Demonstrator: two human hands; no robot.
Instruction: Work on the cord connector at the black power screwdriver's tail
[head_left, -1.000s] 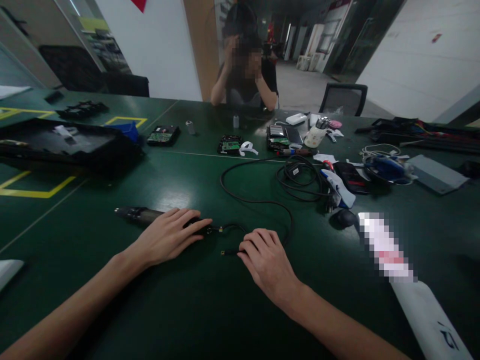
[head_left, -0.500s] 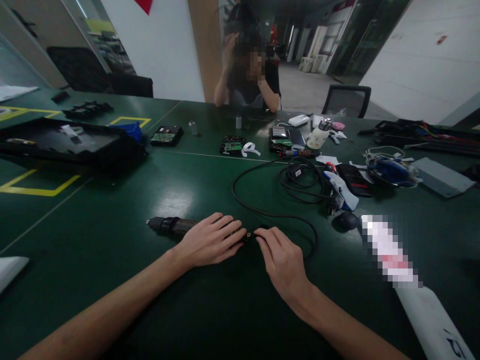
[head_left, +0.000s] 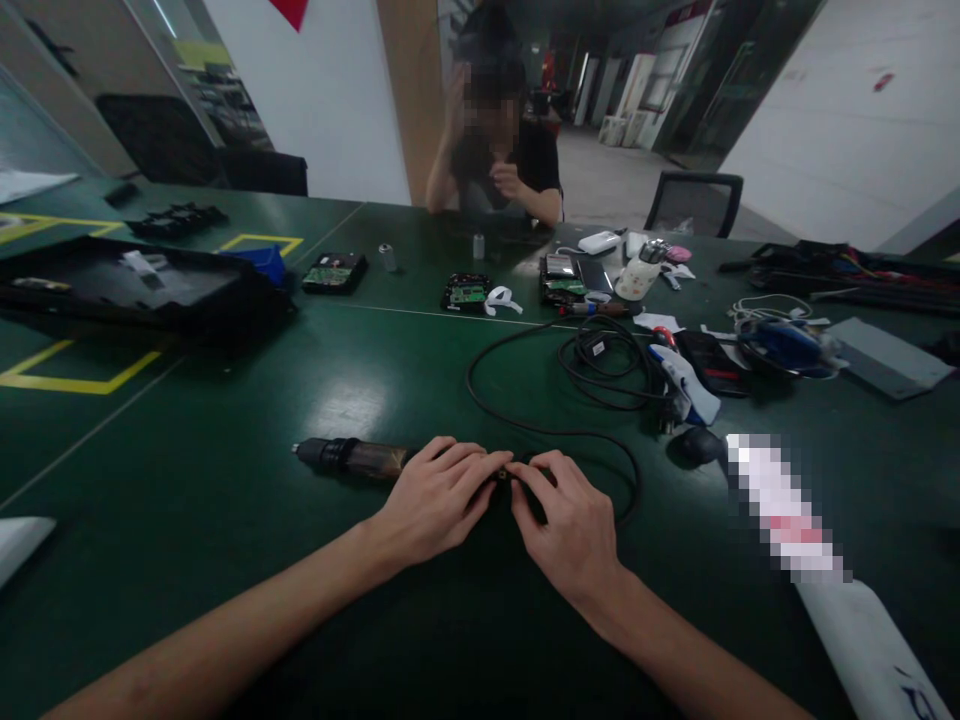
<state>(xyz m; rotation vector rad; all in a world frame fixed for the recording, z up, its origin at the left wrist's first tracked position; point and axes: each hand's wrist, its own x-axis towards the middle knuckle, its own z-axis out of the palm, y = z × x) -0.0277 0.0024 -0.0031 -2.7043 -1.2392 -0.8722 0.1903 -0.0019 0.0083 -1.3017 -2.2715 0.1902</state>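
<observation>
A dark electric screwdriver (head_left: 375,460) lies flat with its tip pointing left. My left hand (head_left: 442,500) is closed over its rear end, hiding most of that part. The thumb and fingertips reach the small brass-coloured bit at the end. Just to the right, my right hand (head_left: 570,520) pinches the end of a black cable (head_left: 555,432); the plug itself is mostly covered by the fingers. The fingertips of both hands meet at this joint, and I cannot tell whether plug and socket are joined. The cable loops back to a coil beyond.
Across the green table (head_left: 360,640) sits another person (head_left: 495,180). A large black housing (head_left: 142,290) lies at left. Circuit-board units (head_left: 469,290), a cup (head_left: 637,275), a blue-white tool (head_left: 686,385) and a black case (head_left: 709,360) stand beyond my hands. A white arm-like object (head_left: 862,640) lies at right.
My left hand has slid right along the screwdriver, uncovering more of its body. Its fingertips now meet those of my right hand. The person opposite has lowered one hand.
</observation>
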